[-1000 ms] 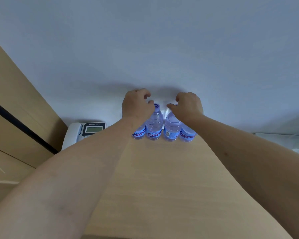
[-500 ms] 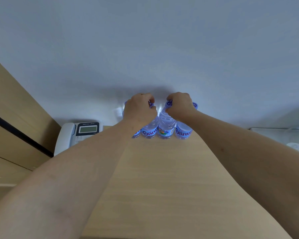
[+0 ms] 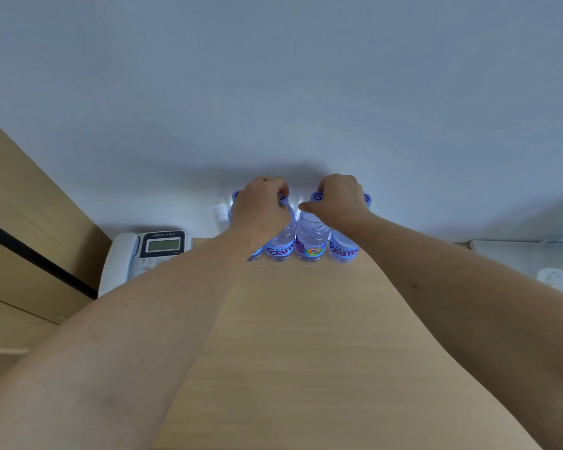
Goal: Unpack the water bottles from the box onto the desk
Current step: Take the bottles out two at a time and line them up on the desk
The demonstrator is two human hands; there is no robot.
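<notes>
Both hands have closed down since a second ago, when their fingers were loosely curled above the caps. Left hand fingers are now clenched over the tops of the two left water bottles; right hand fingers are clenched over the tops of the two right ones. All four bottles stand upright, touching in a row at the far edge of the tabletop, against the white wall. A desk telephone sits well to their left.
</notes>
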